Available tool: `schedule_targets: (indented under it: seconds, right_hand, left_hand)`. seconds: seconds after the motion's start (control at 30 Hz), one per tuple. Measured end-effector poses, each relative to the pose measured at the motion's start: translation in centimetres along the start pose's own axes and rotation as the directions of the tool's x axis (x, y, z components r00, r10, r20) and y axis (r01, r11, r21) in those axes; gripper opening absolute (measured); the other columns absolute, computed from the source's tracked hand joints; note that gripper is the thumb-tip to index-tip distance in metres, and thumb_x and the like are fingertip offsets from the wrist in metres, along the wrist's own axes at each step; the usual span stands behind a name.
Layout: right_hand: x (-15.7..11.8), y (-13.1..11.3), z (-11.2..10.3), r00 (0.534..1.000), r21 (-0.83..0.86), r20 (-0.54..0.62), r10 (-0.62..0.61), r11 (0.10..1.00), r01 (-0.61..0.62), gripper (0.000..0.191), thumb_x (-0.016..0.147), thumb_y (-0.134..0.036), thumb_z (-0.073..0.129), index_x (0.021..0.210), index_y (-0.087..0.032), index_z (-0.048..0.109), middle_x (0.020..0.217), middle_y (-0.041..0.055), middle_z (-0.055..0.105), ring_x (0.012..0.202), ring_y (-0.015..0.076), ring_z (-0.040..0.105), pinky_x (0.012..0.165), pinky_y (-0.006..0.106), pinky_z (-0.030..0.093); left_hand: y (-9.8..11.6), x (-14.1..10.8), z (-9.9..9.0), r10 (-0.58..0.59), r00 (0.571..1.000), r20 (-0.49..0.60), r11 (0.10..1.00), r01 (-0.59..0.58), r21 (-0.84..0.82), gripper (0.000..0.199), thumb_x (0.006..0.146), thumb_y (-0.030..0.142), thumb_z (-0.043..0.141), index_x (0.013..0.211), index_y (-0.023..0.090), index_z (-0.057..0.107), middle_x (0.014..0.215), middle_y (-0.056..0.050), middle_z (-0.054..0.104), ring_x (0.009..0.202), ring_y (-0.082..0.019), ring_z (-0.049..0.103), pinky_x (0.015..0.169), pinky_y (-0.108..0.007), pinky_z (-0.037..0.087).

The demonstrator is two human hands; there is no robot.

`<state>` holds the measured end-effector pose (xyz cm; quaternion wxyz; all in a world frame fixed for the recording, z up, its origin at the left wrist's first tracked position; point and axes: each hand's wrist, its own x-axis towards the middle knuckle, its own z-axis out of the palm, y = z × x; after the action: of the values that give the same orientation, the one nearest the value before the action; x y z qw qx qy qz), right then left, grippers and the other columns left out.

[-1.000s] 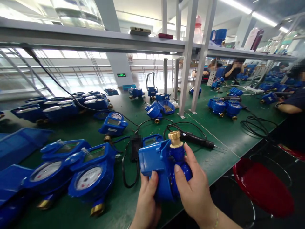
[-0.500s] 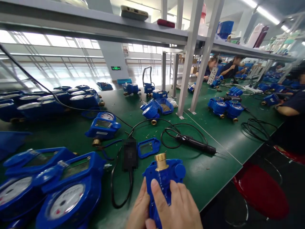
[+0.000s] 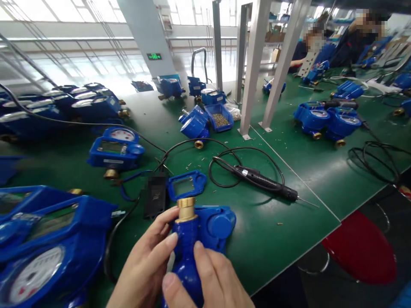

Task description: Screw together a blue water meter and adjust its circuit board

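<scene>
A blue water meter body (image 3: pixel 188 246) with a threaded brass end pointing away from me is between my hands at the bottom centre. My left hand (image 3: pixel 149 259) grips its left side, fingertips near the brass neck. On the right side, my right hand (image 3: pixel 213 276) holds it with thumb and fingers. A blue housing with a round cap (image 3: pixel 220 226) shows right of the pipe; whether it is joined to it is hidden. Just beyond lie a loose blue frame cover (image 3: pixel 187 185) and a black box (image 3: pixel 156 194). A black electric screwdriver (image 3: pixel 265 182) rests to the right.
Assembled blue meters (image 3: pixel 41 261) crowd the left, with more behind. A blue bin of small screws (image 3: pixel 220 119) stands near grey posts (image 3: pixel 255 68). Cables loop over the green table (image 3: pixel 260 239). Two people sit at the far right; a red stool (image 3: pixel 362 248) is below the edge.
The view has tilted down and shifted. The meter has turned in my hands, so its brass end and pipe now sit left of the capped housing; my left hand reaches higher along it.
</scene>
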<state>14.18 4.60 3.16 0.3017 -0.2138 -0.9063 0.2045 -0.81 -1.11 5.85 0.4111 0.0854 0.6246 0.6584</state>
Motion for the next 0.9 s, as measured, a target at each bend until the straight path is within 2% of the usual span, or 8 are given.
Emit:
schedule_targets:
  seconds: [0.07,0.17,0.33,0.47,0.57,0.63,0.73,0.9]
  right_hand:
    - [1.1,1.5,-0.6,1.000,0.100,0.029,-0.001,0.995,-0.002,0.079,0.071,-0.053,0.072,0.140,-0.029,0.041,0.133,0.0121,0.051,0.116,0.0350,0.052,0.095,0.051,0.049]
    - [2.4,3.8,-1.2,0.997,0.209,0.066,0.028,0.977,-0.041,0.075,0.077,-0.051,0.068,0.141,-0.026,0.039,0.136,0.0123,0.049,0.123,0.0338,0.048,0.099,0.050,0.046]
    - [1.9,7.6,-1.8,0.978,0.362,0.204,0.053,0.924,-0.126,0.070,0.088,-0.048,0.057,0.146,-0.021,0.029,0.143,0.0132,0.041,0.132,0.0302,0.040,0.106,0.049,0.041]
    - [1.2,10.1,-2.2,0.921,0.483,0.389,-0.016,0.855,-0.189,0.065,0.096,-0.042,0.046,0.149,-0.022,0.015,0.152,0.0095,0.026,0.140,0.0224,0.026,0.116,0.045,0.027]
    - [1.6,11.0,-2.0,0.926,0.540,0.373,-0.066,0.826,-0.159,0.066,0.093,-0.050,0.051,0.146,-0.023,0.023,0.147,0.0092,0.033,0.137,0.0222,0.030,0.115,0.042,0.028]
    - [2.0,11.2,-1.6,0.941,0.559,0.331,-0.076,0.819,-0.131,0.067,0.090,-0.055,0.053,0.143,-0.024,0.029,0.140,0.0096,0.039,0.132,0.0232,0.036,0.112,0.042,0.033]
    - [2.2,11.3,-1.2,0.951,0.565,0.298,-0.084,0.818,-0.105,0.066,0.088,-0.058,0.055,0.141,-0.025,0.032,0.133,0.0098,0.043,0.126,0.0244,0.041,0.107,0.043,0.038]
    - [2.1,11.1,-0.8,0.960,0.582,0.270,-0.074,0.806,-0.102,0.066,0.086,-0.059,0.057,0.139,-0.027,0.035,0.128,0.0095,0.044,0.119,0.0253,0.044,0.102,0.043,0.041]
  left_hand:
    - [0.2,0.6,-0.1,0.101,0.995,0.006,0.980,-0.100,0.173,0.043,0.072,0.043,0.075,0.111,0.025,0.067,0.122,-0.007,0.062,0.114,-0.036,0.054,0.097,-0.041,0.046]
    - [-0.1,1.1,-0.5,0.194,0.968,0.158,0.922,-0.235,0.307,0.047,0.074,0.052,0.071,0.112,0.025,0.067,0.133,-0.009,0.052,0.121,-0.039,0.047,0.105,-0.047,0.038]
    - [-0.1,0.5,0.3,0.221,0.910,0.350,0.769,-0.384,0.511,0.063,0.071,0.057,0.073,0.126,0.031,0.059,0.142,-0.007,0.039,0.131,-0.039,0.037,0.109,-0.043,0.034]
    - [0.8,0.3,1.8,0.221,0.896,0.386,0.643,-0.431,0.633,0.060,0.071,0.053,0.075,0.124,0.031,0.060,0.144,-0.007,0.037,0.129,-0.040,0.038,0.106,-0.047,0.036]
    - [1.1,0.3,2.4,0.311,0.882,0.353,0.543,-0.470,0.696,0.047,0.070,0.048,0.077,0.112,0.028,0.066,0.135,-0.009,0.047,0.122,-0.041,0.046,0.104,-0.051,0.037]
    - [1.1,0.2,2.4,0.362,0.871,0.331,0.538,-0.485,0.689,0.040,0.073,0.044,0.075,0.108,0.027,0.067,0.128,-0.009,0.053,0.116,-0.039,0.052,0.101,-0.047,0.042]
    - [0.7,0.1,2.0,0.361,0.880,0.310,0.598,-0.473,0.647,0.040,0.074,0.041,0.076,0.110,0.029,0.065,0.128,-0.006,0.052,0.115,-0.035,0.054,0.096,-0.040,0.047]
    - [0.2,0.0,1.4,0.352,0.906,0.234,0.670,-0.418,0.613,0.035,0.074,0.039,0.077,0.108,0.033,0.067,0.123,-0.003,0.054,0.107,-0.031,0.060,0.099,-0.041,0.044]
